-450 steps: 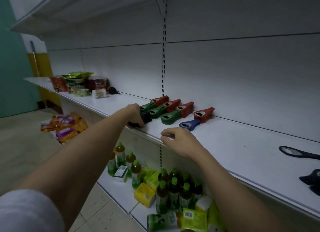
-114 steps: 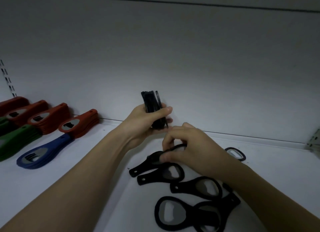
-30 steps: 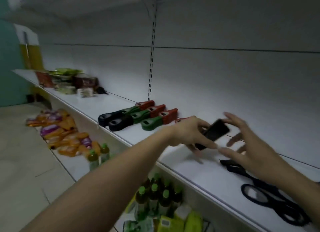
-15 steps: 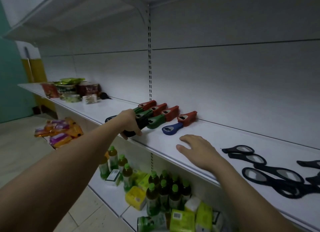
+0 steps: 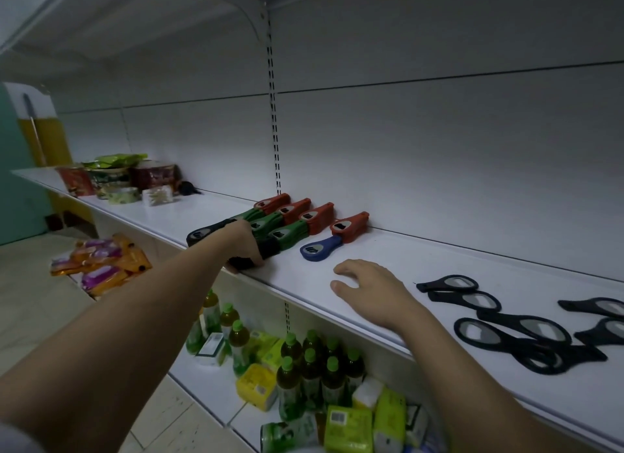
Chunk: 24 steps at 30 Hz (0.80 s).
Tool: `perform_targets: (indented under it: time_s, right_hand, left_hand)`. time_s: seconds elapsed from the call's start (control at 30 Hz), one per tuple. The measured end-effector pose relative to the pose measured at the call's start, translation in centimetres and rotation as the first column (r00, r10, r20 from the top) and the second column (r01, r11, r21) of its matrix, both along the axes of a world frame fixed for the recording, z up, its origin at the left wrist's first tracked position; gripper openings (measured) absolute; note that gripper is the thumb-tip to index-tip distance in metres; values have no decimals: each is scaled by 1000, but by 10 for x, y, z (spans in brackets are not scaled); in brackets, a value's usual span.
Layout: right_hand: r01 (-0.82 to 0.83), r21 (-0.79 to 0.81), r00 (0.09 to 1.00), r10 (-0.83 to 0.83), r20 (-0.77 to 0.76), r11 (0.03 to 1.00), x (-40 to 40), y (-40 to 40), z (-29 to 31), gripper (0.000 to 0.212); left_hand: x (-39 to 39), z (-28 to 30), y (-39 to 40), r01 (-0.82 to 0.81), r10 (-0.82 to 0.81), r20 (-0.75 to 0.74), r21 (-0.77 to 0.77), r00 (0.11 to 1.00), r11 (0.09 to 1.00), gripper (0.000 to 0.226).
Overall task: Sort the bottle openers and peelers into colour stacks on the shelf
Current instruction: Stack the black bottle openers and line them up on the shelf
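Left hand (image 5: 243, 250) wrapped round a black stack (image 5: 261, 254) at the front lip of the shelf (image 5: 388, 260), thumb on the near side and fingers curled over the top, so clamped on it rather than just resting. Looks like setting it down in line with the other colour rows, since the front edge spot sits right ahead of the green stacks (image 5: 288, 235). Another black stack (image 5: 206, 235) already lying further left, ahead of its own green row. Red stacks (image 5: 319, 216) pushed to the back wall, greens in front of them, heads all pointing the same way, probably so each colour reads as its own lane. One lone blue opener (image 5: 319, 248) in front of the rightmost red stack (image 5: 351, 226) (no mates for it anywhere in view). Right hand (image 5: 368, 292) flat on the bare shelf, fingers loosely spread, holding nothing, most likely just bracing while leaning left. Loose black ring-shaped openers (image 5: 472, 300) scattered flat and overlapping off to the right, well apart from the sorted rows, so clearly the pile not yet dealt with. Can't tell from here whether anything is a peeler or an opener in those far stacks.
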State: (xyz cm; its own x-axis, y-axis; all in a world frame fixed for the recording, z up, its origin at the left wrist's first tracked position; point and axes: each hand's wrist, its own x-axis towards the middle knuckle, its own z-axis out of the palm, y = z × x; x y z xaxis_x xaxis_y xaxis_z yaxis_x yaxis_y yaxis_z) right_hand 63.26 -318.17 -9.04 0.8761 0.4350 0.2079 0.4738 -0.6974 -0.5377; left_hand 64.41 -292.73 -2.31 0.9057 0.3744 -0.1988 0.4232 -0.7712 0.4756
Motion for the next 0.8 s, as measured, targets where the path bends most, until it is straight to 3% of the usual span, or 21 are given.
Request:
perform_targets:
  time_s: [0.2, 0.33, 0.43, 0.5, 0.6, 0.7, 0.8]
  right_hand:
    - [-3, 28, 1000, 3, -3, 1000, -1, -1, 0, 39]
    - [-66, 257, 998, 69, -1, 964, -10, -6, 8, 31]
    - [-67, 389, 992, 20, 125, 919, -11, -35, 22, 25]
    - [-40, 388, 978, -42, 202, 921, -7, -66, 33, 21]
    - [117, 229, 982, -147, 121, 966, -3, -128, 51, 18]
    - [223, -147, 968, -236, -81, 964, -12, -196, 54, 58]
    - [208, -340, 926, -297, -233, 917, -29, -239, 46, 98]
  left_hand:
    - [4, -7, 2, 23, -22, -6, 81, 1000, 996, 43]
    - [5, 7, -5, 114, -92, -75, 383, 993, 917, 49]
    - [11, 34, -27, 146, -229, 65, 595, 971, 790, 58]
    - [13, 44, -60, 176, -363, 208, 597, 909, 783, 49]
    - [12, 42, -127, 512, -596, 189, 353, 781, 783, 58]
    - [-5, 13, -195, 807, -816, 26, 131, 577, 575, 89]
    - [-13, -21, -251, 898, -916, -6, 198, 402, 393, 106]
